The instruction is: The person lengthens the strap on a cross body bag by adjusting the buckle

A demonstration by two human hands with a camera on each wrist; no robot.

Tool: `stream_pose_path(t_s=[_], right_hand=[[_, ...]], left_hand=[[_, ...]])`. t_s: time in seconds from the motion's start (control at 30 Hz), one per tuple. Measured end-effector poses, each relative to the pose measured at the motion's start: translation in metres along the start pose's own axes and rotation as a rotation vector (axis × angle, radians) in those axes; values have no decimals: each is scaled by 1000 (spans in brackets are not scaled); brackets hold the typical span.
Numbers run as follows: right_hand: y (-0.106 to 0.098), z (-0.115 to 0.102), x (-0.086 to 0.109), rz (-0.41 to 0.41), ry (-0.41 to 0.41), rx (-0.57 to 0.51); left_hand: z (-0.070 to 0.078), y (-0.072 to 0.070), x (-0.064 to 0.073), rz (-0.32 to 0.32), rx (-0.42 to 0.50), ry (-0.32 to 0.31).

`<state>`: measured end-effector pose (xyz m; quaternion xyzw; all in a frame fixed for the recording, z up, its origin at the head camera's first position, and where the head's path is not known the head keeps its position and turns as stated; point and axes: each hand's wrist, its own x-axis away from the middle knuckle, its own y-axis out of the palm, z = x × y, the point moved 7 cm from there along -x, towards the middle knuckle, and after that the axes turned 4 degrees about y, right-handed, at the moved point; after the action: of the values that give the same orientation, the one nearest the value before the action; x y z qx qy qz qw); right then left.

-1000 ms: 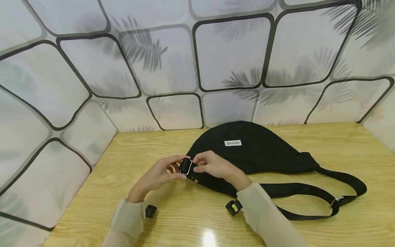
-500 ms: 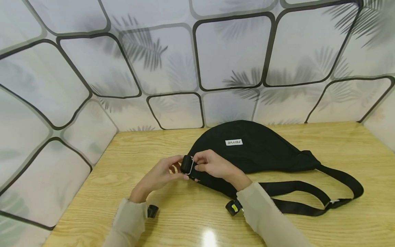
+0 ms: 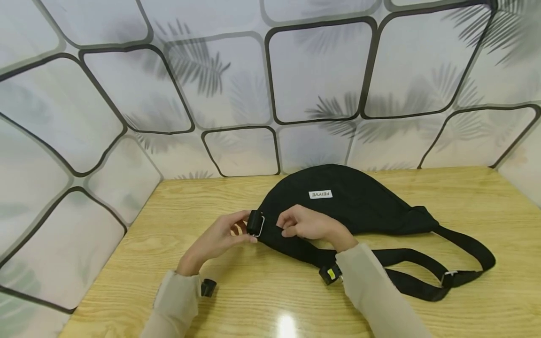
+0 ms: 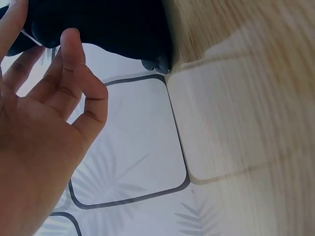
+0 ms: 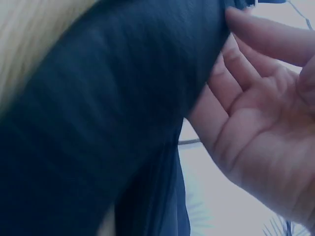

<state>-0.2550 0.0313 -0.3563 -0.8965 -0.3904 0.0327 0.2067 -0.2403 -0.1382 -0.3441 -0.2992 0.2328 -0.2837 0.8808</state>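
Note:
A black waist bag with a small white label lies on the table in the head view. At its left end my left hand holds a folded loop of black strap fitted with a metal slide buckle. Just to the right, over the bag's lower front, my right hand pinches black webbing between thumb and fingers. That webbing fills much of the right wrist view, running up to the thumb. In the left wrist view the thumb and fingers reach up to the dark bag.
The rest of the strap loops on the table to the right, with a second metal buckle on it. A patterned wall covering rises behind the table. A small black camera sits at each wrist.
My right hand has moved a little right, away from the metal buckle. The left hand stays nearly in place while the loop turns slightly. The strap loop at the right has shifted left.

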Motion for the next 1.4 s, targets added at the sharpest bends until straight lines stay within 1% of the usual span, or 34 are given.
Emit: stream_pose_path(t_s=[0.07, 0.17, 0.27, 0.3, 0.4, 0.5, 0.63, 0.73, 0.83, 0.9, 0.97, 1.1, 1.27, 1.4], right_hand=[[1, -2, -2, 32, -29, 5], [4, -7, -6, 85, -59, -11], [7, -9, -9, 146, -70, -56], [7, -9, -9, 164, -65, -86], [6, -8, -9, 211, -61, -158], [6, -8, -10, 230, -62, -216], [6, -9, -10, 223, -70, -224], [11, -15, -9, 170, -93, -183], [17, -22, -8, 143, -124, -59], [20, -26, -6, 170, -136, 40], [21, -29, -5, 232, -134, 141], [23, -33, -5, 331, -134, 256], [22, -37, -4, 368, -158, 308], [20, -39, -4, 361, -183, 317]], left_hand=[[0, 1, 0, 2, -1, 2], [2, 3, -1, -3, 0, 21], [4, 6, -2, -11, -1, 36], [5, 6, -2, -12, 0, 33], [4, 7, -3, -9, 5, -3], [3, 8, -4, -6, 14, -37], [0, 9, -5, 4, 18, -51], [-3, 9, -5, 10, 21, -49], [-5, 9, -4, 10, 18, -57], [-5, 10, -5, 7, 15, -62], [-5, 10, -6, 5, 8, -64], [-4, 11, -8, -1, 5, -65], [-4, 11, -6, -9, 1, -73], [-6, 11, -4, -25, 2, -65]])
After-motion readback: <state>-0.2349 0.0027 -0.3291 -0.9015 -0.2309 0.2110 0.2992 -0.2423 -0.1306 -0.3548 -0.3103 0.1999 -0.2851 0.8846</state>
